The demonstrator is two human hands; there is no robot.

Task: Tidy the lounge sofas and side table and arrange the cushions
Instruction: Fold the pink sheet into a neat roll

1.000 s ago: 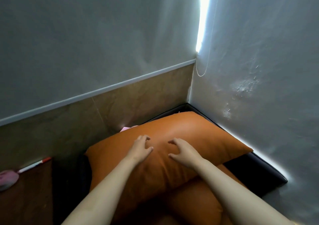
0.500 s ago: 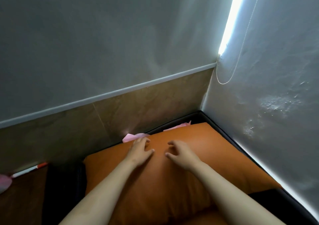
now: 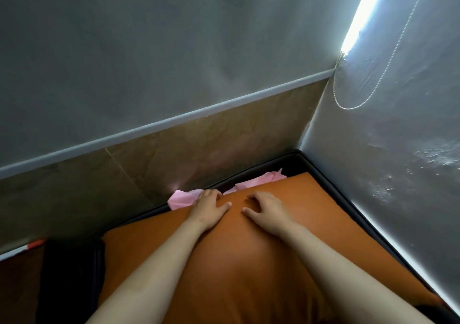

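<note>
At about eight o'clock in the view, a red-and-white stick (image 3: 27, 246) lay at the back edge of a brown tabletop (image 3: 17, 289), most of it cut off by the frame. At the tabletop's three o'clock stood the dark arm of the sofa (image 3: 69, 274). The orange cushion (image 3: 249, 274) lay flat against that arm and filled the sofa's corner seat, reaching from six o'clock up past the centre.

A crumpled pink sheet (image 3: 179, 199) showed at the cushion's twelve o'clock, wedged between its far edge and the sofa's back. Whether it was paper or cloth could not be told.

Your left hand (image 3: 207, 210) lay palm down on the cushion near that far edge, fingers spread and relaxed, gripping nothing, with the fingertips at the pink sheet. At its three o'clock, close but apart, your right hand (image 3: 267, 211) rested on the cushion too, its fingers arched and pressing into the cover, holding nothing.

Further right, at two o'clock, a bead chain (image 3: 348, 106) hung in a loop against the wall (image 3: 410, 174). Above it, at one o'clock, a strip of daylight (image 3: 361, 17) ran up out of the frame.
</note>
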